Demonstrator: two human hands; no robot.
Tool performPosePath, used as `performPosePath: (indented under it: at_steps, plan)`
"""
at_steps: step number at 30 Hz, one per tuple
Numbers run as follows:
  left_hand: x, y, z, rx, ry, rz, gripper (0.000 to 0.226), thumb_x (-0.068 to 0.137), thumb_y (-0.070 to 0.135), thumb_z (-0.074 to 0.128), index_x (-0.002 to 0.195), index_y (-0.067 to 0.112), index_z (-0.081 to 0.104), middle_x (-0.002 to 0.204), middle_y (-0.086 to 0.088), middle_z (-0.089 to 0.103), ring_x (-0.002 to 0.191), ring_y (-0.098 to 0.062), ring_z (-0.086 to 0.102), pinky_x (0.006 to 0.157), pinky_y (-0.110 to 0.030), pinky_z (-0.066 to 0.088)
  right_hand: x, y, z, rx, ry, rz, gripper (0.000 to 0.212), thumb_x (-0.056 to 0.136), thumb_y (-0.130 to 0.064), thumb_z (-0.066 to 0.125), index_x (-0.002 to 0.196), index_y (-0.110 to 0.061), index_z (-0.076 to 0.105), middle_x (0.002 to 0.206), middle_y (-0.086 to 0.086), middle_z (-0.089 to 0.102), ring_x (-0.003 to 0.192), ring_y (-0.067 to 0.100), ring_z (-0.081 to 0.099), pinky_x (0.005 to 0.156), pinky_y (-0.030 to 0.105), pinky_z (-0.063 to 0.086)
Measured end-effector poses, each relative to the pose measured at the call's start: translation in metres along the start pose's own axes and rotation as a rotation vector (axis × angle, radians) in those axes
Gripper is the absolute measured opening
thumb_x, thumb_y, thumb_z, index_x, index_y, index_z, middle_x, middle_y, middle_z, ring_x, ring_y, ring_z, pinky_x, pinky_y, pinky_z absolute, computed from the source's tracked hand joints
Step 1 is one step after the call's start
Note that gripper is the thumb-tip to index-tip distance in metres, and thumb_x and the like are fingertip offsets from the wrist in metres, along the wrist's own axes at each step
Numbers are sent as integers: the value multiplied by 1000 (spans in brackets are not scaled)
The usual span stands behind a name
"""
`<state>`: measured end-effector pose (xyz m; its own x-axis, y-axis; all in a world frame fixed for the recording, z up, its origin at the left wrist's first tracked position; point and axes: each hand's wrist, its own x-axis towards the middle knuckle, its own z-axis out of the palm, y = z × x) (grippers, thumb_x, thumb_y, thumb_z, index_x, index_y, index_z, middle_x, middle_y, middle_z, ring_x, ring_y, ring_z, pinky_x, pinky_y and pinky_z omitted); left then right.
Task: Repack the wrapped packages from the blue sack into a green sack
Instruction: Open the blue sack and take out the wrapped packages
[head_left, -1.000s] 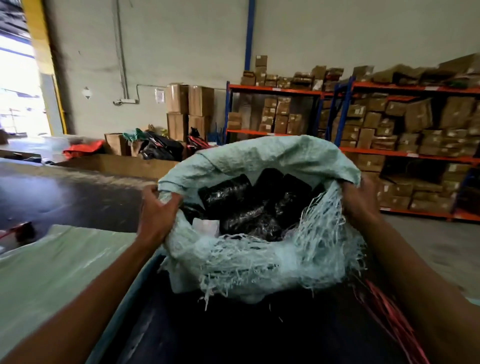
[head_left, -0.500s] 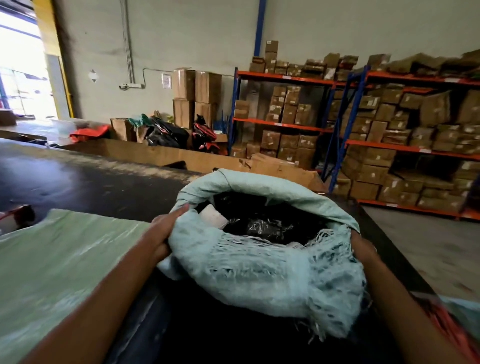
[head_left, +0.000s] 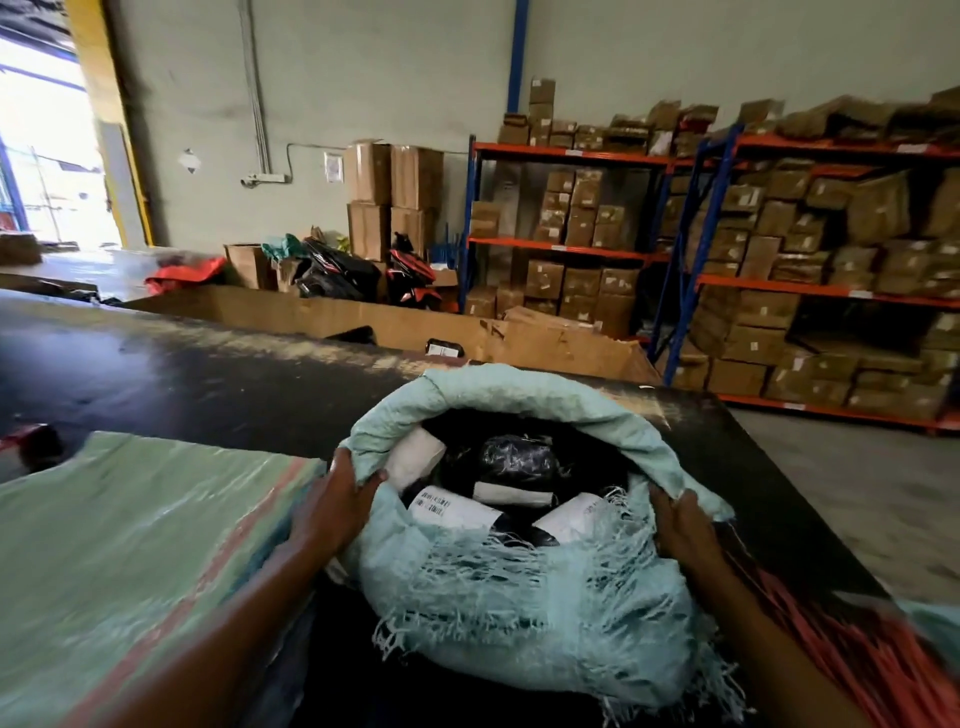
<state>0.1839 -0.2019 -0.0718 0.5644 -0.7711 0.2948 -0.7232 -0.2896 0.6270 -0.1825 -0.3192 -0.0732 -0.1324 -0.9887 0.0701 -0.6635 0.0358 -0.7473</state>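
Gripping the frayed mouth of a pale blue sack (head_left: 524, 613) on a dark worktable (head_left: 208, 374), a person's left hand (head_left: 332, 506) curls its thumb and fingers over the rolled rim on one side while the right hand (head_left: 680, 525) clutches the fabric on the other, in the one head-worn view of a warehouse floor. Inside the open mouth lie wrapped packages (head_left: 514, 467), black and glossy, several bearing white labels (head_left: 449, 506). A green sack (head_left: 119, 571) lies flat on the table just beside the left forearm, touching or nearly touching the blue one.

The blue sack looks soft and limp, its woven cloth unravelling into loose threads along the near edge, so a pull on the fringe would likely tear more strands free; the rolled, doubled rim under both hands appears the sounder hold. Bulging and packed to the top, it is probably heavy enough to want two hands or tipping rather than lifting. The packages' film wrap looks slippery, and each is probably best taken whole round its body, not by its label.

Cardboard boxes (head_left: 582, 218) fill orange-and-blue shelving (head_left: 566, 244) behind.
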Motion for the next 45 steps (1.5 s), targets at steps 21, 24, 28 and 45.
performPosePath:
  at_steps: [21,24,28,45]
  plan:
    - [-15,56,2,461,-405,143,74,76,73,52,122,16,56,125,-13,61,115,-29,55,93,-35,44,-95,-68,38,-679,89,-420,34,95,-15,39,125,-6,52,122,19,54,109,32,55,87,36,47]
    - [-16,57,-5,266,-443,60,77,67,67,70,113,6,60,116,-19,62,104,-29,59,85,-33,46,-87,-64,8,-136,129,-202,30,96,-26,46,112,-6,62,111,18,64,104,35,60,78,34,44]
    - [-30,82,-13,190,-268,218,49,61,54,81,70,14,54,95,-16,67,85,-27,58,68,-33,40,-86,-60,-35,371,189,-65,30,97,-22,50,107,0,66,108,19,67,103,31,61,81,33,44]
    - [-184,224,-31,-453,-416,1071,29,67,11,82,89,1,65,94,-17,64,89,-27,56,75,-28,36,-252,21,-205,-463,-136,-65,19,94,-24,55,95,-13,71,75,-1,61,60,5,52,46,7,37]
